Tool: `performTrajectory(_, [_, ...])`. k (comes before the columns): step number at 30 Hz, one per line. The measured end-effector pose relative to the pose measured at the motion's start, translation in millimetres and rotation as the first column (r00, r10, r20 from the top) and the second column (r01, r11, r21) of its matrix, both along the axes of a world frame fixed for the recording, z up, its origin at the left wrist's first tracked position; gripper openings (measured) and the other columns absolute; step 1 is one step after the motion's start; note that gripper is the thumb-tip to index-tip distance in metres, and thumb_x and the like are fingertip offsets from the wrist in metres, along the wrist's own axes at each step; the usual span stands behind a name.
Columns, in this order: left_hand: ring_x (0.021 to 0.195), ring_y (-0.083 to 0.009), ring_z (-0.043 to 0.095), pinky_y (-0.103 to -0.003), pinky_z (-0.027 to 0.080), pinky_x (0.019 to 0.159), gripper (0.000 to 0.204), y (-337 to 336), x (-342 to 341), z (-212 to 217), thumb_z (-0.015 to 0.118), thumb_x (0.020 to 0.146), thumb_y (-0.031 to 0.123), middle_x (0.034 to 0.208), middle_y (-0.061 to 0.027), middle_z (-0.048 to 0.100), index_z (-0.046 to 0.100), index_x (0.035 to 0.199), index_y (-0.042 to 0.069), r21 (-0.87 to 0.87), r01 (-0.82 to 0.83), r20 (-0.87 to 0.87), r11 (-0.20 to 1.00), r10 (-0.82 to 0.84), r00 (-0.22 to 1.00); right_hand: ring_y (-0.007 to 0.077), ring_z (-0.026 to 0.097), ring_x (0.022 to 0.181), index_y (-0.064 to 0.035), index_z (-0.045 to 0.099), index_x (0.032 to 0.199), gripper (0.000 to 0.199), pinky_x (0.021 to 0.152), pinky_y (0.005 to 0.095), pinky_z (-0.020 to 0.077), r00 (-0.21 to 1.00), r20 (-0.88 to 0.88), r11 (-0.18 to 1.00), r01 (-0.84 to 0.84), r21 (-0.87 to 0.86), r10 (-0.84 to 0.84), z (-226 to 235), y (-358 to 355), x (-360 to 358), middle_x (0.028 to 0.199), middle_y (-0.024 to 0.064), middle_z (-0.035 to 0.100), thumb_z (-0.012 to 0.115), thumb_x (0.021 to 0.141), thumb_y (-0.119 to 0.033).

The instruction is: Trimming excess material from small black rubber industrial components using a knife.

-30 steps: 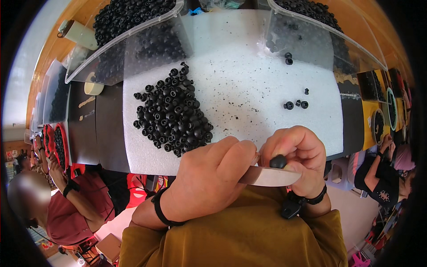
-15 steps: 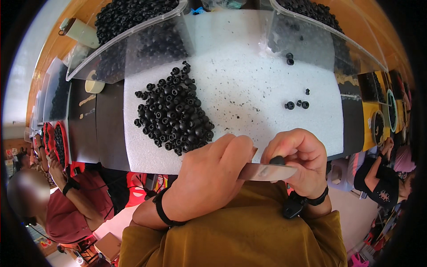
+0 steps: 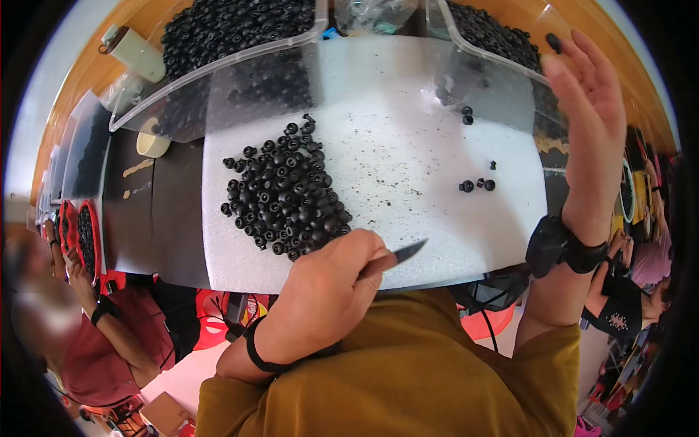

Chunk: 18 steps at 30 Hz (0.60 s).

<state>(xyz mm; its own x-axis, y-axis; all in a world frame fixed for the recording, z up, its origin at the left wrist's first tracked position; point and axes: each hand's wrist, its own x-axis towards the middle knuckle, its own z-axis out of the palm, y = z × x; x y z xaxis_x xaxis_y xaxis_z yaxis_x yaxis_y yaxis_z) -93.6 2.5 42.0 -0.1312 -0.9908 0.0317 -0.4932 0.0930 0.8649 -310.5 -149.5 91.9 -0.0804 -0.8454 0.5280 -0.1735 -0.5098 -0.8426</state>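
My left hand point(image 3: 328, 291) is closed round a small knife, its short blade point(image 3: 411, 250) pointing right over the front of the white foam sheet point(image 3: 408, 95). A pile of small round black parts point(image 3: 284, 193) with hollow collars lies just beyond that hand. Raised at the far right, over the right clear bin point(image 3: 502, 73), my right hand point(image 3: 593, 95) has its fingers stretched apart. One black part point(image 3: 553, 43) shows beside its fingertips, seemingly loose in the air. Several single black parts point(image 3: 477, 185) sit on the right of the sheet.
A clear bin point(image 3: 218, 109) heaped with black parts stands at the back left, beside a pale bottle point(image 3: 137, 54) and a cream cup point(image 3: 151, 142). Dark crumbs dot the sheet. A person in a red shirt point(image 3: 120, 342) sits at the left; other people are at the right.
My right hand has moved from beside the knife up and right to the right bin, opening and letting go of the black part. My left hand keeps the knife, its blade now angled upward.
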Motion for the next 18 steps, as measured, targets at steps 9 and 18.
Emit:
performTrajectory(9, [0.059,-0.0082,0.042,-0.023,0.038,0.055,0.003,16.0,23.7,-5.3,0.053,0.087,0.002,0.068,-0.0033,0.049,0.054,0.09,-0.001,0.141,0.087,-0.198,0.986,-0.058,0.978,0.0257,0.055,0.098,-0.0042,0.063,0.094,0.02,0.083,0.0339,0.0425,0.619,-0.745,0.877,-0.184,-0.444,-0.248,-22.5,19.2,54.3,0.105,0.0099,0.059,0.067,0.075,-0.008])
performTrajectory(18, [0.061,-0.0095,0.045,-0.023,0.039,0.057,0.006,30.4,39.8,-6.3,0.053,0.088,0.003,0.071,-0.0041,0.051,0.056,0.09,-0.002,0.165,0.082,-0.253,0.983,-0.039,0.967,0.0297,0.055,0.086,-0.0038,0.059,0.09,0.019,0.072,0.0373,0.0473,0.488,-0.824,0.848,-0.53,-0.018,0.288,-85.4,-2.3,139.6,0.087,0.0107,0.056,0.055,0.072,0.001])
